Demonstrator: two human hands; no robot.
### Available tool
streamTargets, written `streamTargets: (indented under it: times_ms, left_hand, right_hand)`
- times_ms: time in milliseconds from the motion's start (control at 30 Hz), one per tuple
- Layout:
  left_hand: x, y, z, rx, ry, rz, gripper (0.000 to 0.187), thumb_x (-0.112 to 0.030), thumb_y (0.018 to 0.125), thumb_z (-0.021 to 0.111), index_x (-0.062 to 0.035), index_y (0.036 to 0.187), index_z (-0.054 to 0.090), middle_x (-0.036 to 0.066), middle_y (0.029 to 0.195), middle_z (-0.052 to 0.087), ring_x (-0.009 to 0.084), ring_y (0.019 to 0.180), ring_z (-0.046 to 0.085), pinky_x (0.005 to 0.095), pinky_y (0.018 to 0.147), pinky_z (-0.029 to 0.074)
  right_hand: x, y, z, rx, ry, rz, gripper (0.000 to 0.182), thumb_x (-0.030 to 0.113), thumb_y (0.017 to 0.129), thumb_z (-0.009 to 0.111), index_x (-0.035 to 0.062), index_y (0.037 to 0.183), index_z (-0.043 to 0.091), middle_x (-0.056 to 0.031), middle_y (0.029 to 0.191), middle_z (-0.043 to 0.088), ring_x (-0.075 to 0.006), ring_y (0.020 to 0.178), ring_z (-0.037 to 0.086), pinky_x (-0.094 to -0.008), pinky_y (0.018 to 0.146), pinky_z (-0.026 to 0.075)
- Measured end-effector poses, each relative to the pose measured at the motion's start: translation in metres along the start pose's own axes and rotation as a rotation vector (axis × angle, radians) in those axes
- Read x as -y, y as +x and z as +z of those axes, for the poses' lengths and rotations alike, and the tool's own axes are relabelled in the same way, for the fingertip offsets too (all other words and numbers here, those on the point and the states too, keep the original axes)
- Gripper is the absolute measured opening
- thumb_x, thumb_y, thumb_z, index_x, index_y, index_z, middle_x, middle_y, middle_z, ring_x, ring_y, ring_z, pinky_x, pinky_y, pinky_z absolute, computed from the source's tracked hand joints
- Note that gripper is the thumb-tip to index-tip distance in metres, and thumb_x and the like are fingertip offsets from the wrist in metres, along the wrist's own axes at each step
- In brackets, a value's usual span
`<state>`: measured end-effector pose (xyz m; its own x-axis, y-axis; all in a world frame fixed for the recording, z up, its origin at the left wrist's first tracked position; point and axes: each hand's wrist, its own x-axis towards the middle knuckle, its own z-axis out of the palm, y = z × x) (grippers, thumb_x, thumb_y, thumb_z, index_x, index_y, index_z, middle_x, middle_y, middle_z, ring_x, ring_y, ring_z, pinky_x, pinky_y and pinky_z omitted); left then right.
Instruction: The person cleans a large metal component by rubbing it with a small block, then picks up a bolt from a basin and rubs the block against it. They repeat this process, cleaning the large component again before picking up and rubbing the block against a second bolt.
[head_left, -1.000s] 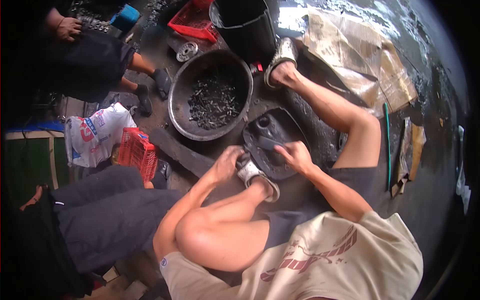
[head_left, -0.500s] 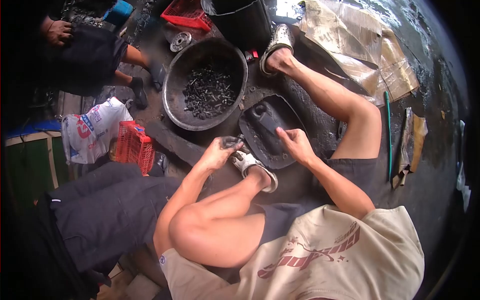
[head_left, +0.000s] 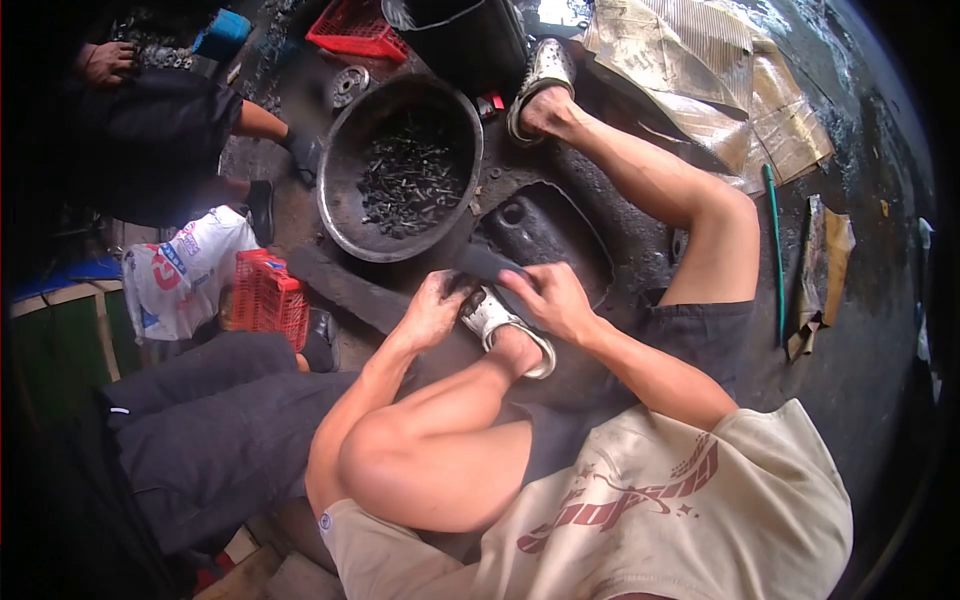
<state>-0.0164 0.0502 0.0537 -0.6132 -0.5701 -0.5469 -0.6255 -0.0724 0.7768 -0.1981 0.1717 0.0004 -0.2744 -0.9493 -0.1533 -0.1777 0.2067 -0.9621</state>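
Note:
I sit on the ground with both knees up. My left hand (head_left: 430, 308) is curled around a small dark metal part just above my white shoe (head_left: 503, 326). My right hand (head_left: 547, 297) grips a dark flat tool (head_left: 484, 262), its end meeting the left hand. Just behind both hands lies a greasy black metal casing (head_left: 550, 228). Beyond it stands a round black pan (head_left: 345, 215) holding several bolts and small parts (head_left: 408, 180).
A person in dark trousers (head_left: 200, 430) sits close on my left, and another person (head_left: 150, 130) crouches at the back left. There are red crates (head_left: 268, 298) (head_left: 355, 30), a white printed bag (head_left: 180, 275), a black bucket (head_left: 465, 40) and cardboard sheets (head_left: 700, 70).
My right hand has pulled the dark tool off the casing and over to the left hand. The left hand lifted slightly and closed on the small part.

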Motion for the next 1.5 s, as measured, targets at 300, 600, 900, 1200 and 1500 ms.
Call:
streamTargets:
  times_ms: [300, 600, 900, 1200, 1500]
  left_hand:
    - [-0.002, 0.001, -0.002, 0.144, -0.175, 0.017, 0.031, -0.026, 0.105, 0.054, 0.0036, 0.103, 0.063, -0.002, 0.089, 0.061, 0.0076, 0.083, 0.050, 0.0269, 0.076, 0.047]
    - [0.017, 0.003, -0.002, 0.153, -0.569, -0.124, 0.034, -0.030, 0.106, 0.051, -0.0028, 0.120, 0.065, -0.001, 0.107, 0.068, 0.0087, 0.102, 0.059, 0.0284, 0.092, 0.048]
    - [0.012, -0.004, -0.008, 0.370, -0.616, -0.092, 0.036, -0.033, 0.106, 0.050, -0.0057, 0.128, 0.060, 0.002, 0.111, 0.066, 0.0100, 0.095, 0.059, 0.0262, 0.081, 0.050]
    - [-0.018, -0.012, -0.017, 0.350, -0.225, 0.021, 0.028, -0.025, 0.105, 0.054, -0.0021, 0.117, 0.063, -0.003, 0.101, 0.063, 0.0066, 0.090, 0.052, 0.0248, 0.081, 0.047]
    - [-0.028, -0.008, -0.019, 0.425, -0.108, 0.030, 0.027, -0.025, 0.105, 0.055, -0.0004, 0.109, 0.065, 0.001, 0.094, 0.062, 0.0080, 0.083, 0.053, 0.0280, 0.077, 0.049]
  right_hand:
    - [-0.032, -0.003, 0.006, -0.079, 0.074, -0.040, 0.055, 0.040, 0.096, 0.066, -0.0027, 0.062, 0.061, -0.0144, 0.048, 0.042, -0.0185, 0.043, 0.035, -0.0383, 0.046, 0.035]
    - [0.014, 0.003, -0.014, -0.068, 0.282, -0.167, 0.046, 0.028, 0.099, 0.063, -0.0026, 0.066, 0.057, -0.0054, 0.052, 0.035, -0.0094, 0.051, 0.031, -0.0333, 0.045, 0.030]
    - [-0.006, -0.009, -0.018, -0.075, 0.254, -0.218, 0.031, 0.023, 0.091, 0.072, -0.0006, 0.072, 0.066, -0.0207, 0.058, 0.046, -0.0247, 0.043, 0.040, -0.0365, 0.045, 0.036]
    - [0.007, -0.004, -0.031, 0.088, 0.473, -0.133, 0.050, 0.027, 0.100, 0.062, -0.0021, 0.063, 0.048, -0.0056, 0.055, 0.032, -0.0071, 0.056, 0.031, -0.0328, 0.047, 0.030]
    - [-0.005, -0.011, -0.031, 0.227, 0.527, -0.069, 0.054, 0.034, 0.102, 0.059, 0.0027, 0.060, 0.046, 0.0064, 0.056, 0.037, -0.0058, 0.054, 0.031, -0.0307, 0.048, 0.026]
